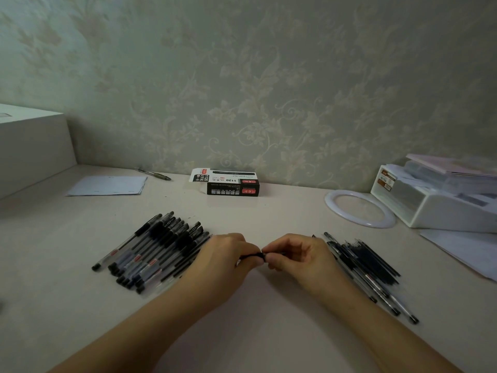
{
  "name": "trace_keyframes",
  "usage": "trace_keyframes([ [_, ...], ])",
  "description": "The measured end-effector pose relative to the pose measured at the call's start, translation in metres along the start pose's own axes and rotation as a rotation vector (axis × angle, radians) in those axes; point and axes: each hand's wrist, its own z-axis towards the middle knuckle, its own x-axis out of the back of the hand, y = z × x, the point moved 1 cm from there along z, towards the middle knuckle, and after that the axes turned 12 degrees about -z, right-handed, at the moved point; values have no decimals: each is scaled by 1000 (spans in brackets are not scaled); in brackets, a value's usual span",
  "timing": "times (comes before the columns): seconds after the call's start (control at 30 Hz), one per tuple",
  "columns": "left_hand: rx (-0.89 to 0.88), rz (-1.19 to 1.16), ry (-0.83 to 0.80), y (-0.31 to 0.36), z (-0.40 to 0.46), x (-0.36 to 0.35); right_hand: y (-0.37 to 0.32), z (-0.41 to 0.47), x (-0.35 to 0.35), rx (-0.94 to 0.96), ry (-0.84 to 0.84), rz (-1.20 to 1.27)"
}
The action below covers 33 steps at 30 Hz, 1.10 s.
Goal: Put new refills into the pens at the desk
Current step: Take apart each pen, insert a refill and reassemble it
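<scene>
Left hand (pixel 228 255), right hand (pixel 293 254) meet mid-desk, fingers pinching one black pen (pixel 254 255).

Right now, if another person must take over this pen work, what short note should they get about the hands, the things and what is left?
Left hand and right hand: both closed on one dark pen between them, above the desk. Whether it is being opened or closed, I cannot tell.
Big pile of pens: left of the hands.
Loose refills and a few pens: right of the hands.
Open box: at the back by the wall.
Done: cannot be counted from here.
Left: finish this pen, then probably the rest.
</scene>
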Motion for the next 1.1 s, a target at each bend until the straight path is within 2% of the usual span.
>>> trace_keyframes([
  [0.17,7,26,62,3,-1,2,-2,0,-1,23,22,-40],
  [0.23,11,54,119,4,0,6,-3,-1,-3,37,69,-151],
  [0.3,47,115,243,3,2,17,-2,-3,-2,71,162,-323],
  [0.37,168,214,378,-6,3,35,-1,-5,3,88,250,-432],
  [0.43,354,326,435,-18,1,53,0,-6,8,78,304,-471],
  [0.53,538,405,376,-30,-4,64,3,-6,9,81,301,-544],
  [0.67,625,436,290,-38,-6,61,4,-5,11,74,283,-582],
  [0.9,612,503,289,-40,-5,59,5,-4,16,40,294,-666],
  [1.0,453,475,363,-28,-1,53,2,-5,33,-21,388,-834],
  [1.1,200,292,371,-8,0,34,2,-10,50,-181,418,-999],
])
